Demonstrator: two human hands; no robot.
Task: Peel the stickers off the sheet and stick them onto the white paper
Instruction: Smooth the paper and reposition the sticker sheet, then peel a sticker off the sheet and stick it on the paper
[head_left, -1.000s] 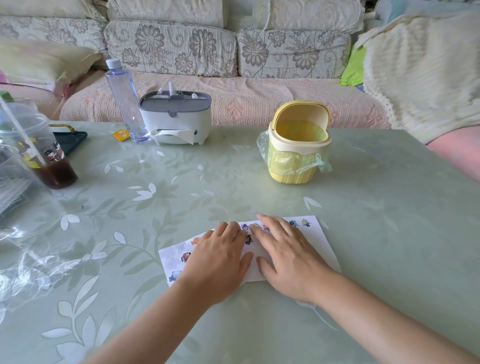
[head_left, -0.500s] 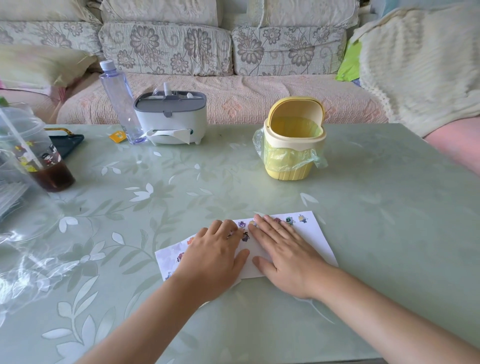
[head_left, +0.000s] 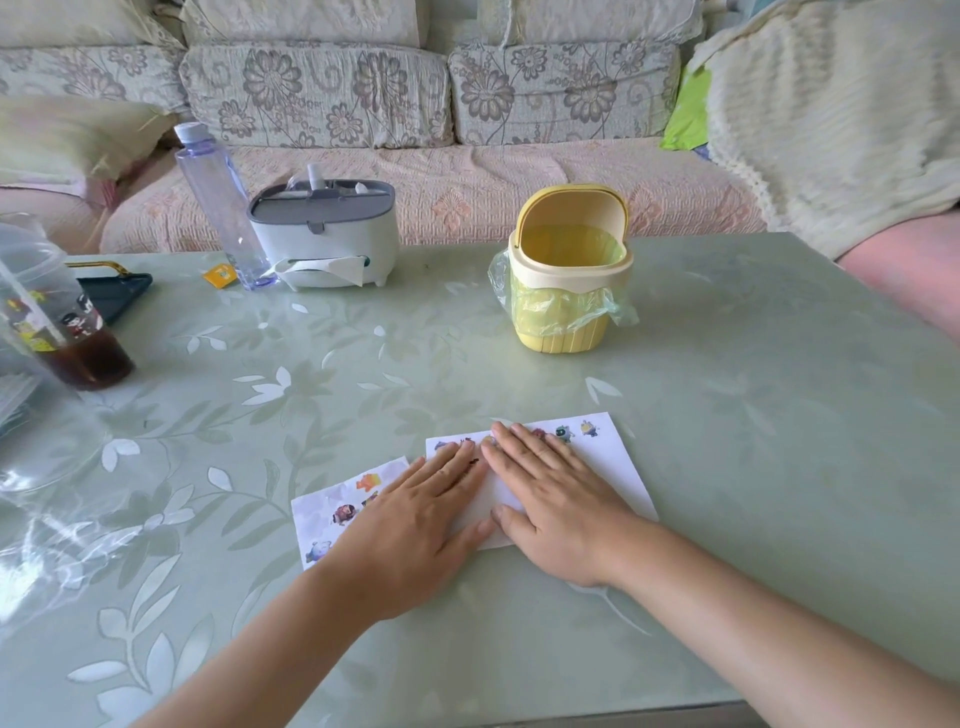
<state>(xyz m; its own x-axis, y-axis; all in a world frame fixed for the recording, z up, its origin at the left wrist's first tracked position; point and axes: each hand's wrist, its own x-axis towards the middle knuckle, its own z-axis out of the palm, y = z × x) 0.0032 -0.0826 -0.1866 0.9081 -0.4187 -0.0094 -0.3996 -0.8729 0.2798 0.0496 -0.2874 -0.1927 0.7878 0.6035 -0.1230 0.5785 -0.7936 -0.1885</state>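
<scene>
The task looks partly done. The white paper (head_left: 621, 470) lies flat on the table (head_left: 727, 395), near the front edge, and a row of small stickers (head_left: 589, 428) already runs along its far edge, some of them hidden under fingertips. Just to its left, touching or slightly tucked under it, lies the sticker sheet (head_left: 314, 522), with a few unpeeled pictures (head_left: 345, 513) showing on its bare part: an orange one, a brown one and a bluish one. How many more sit under the hand cannot be told. So, as a judgement, several stickers are placed, more are left to peel, and most of the white paper has room for them. Both hands lie palm down with nothing pinched or lifted. The left hand (head_left: 415, 525) covers the right part of the sheet and reaches onto the white paper, its fingers (head_left: 457, 465) straight and close together, tips near the sticker row. The right hand (head_left: 558, 512) rests flat on the middle of the white paper, its fingers (head_left: 527, 452) straight and slightly apart, thumb out towards the left hand so that the two thumbs nearly meet. Both forearms come in low from the near edge. The pose reads as smoothing or pressing down, likely on a sticker just beneath the fingertips, though that sticker itself is hard to make out.
</scene>
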